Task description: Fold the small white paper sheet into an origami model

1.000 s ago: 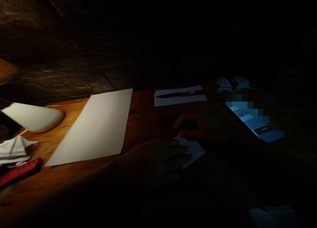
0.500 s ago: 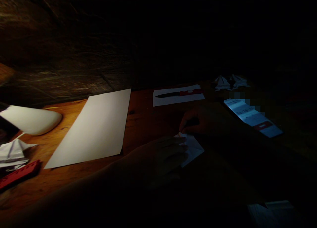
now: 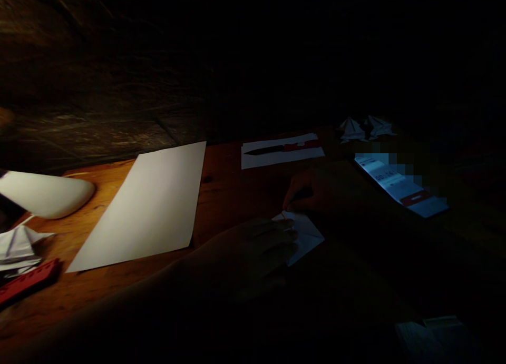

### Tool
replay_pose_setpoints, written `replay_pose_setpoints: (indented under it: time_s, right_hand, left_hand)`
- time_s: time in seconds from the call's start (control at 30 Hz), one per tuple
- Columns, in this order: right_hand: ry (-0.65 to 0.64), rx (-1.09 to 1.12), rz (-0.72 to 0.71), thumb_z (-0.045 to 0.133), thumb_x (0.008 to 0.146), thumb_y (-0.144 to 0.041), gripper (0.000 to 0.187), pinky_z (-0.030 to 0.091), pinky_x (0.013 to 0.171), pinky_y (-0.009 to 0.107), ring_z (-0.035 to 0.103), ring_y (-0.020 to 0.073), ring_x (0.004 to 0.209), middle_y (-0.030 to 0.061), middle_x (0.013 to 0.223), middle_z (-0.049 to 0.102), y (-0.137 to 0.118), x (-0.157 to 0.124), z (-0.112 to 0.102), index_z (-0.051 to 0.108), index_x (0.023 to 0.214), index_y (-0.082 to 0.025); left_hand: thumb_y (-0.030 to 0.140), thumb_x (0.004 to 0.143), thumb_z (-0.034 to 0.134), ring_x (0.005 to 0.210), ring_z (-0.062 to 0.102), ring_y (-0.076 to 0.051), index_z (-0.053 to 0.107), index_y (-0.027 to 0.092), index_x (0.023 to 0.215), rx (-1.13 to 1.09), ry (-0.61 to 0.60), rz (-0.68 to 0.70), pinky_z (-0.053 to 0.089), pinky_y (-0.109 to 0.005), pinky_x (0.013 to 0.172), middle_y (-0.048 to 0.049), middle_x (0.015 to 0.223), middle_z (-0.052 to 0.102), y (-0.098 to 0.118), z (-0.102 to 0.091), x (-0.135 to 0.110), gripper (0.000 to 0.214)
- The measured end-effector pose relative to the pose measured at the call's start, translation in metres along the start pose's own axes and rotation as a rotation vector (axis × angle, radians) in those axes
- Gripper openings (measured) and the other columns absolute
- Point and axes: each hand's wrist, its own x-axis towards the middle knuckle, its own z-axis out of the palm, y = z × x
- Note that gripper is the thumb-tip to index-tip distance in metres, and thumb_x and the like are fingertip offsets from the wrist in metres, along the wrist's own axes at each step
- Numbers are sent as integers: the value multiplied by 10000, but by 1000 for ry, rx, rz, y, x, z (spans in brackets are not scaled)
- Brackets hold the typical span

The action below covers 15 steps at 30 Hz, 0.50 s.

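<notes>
A small folded piece of white paper (image 3: 309,236) lies on the dark wooden table. My left hand (image 3: 263,245) rests flat over its left part, fingers stretched out and pressing it down. At the paper's far edge, the thumb and forefinger of my right hand (image 3: 308,191) come together in a pinch at a corner. Deep shadow covers both hands, and the left fingers hide part of the folds.
Left of the hands lies a large white sheet (image 3: 150,206). Behind them, a knife (image 3: 280,148) rests on smaller papers (image 3: 253,161). A lit phone (image 3: 403,187) and folded paper figures (image 3: 351,129) are to the right. A white lamp head (image 3: 51,194), another paper figure (image 3: 18,248) and a red ruler-like piece (image 3: 29,282) sit left.
The whole view has shifted slightly. My right fingertips are still at the paper's far corner, where a little more of the edge shows. My left hand stays flat on the paper.
</notes>
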Motion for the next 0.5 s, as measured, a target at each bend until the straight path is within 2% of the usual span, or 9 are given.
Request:
replay_pose_setpoints:
  time_s: [0.5]
  right_hand:
    - [22, -31, -15, 709, 852, -223, 79, 482, 723, 275, 689, 152, 787, 11, 904, 771, -1, 1, 3, 776, 888, -202]
  left_hand:
    - [340, 1031, 562, 1335, 572, -297, 604, 98, 1333, 5, -23, 5, 514, -418, 1065, -141, 1367, 659, -1, -1, 2, 389]
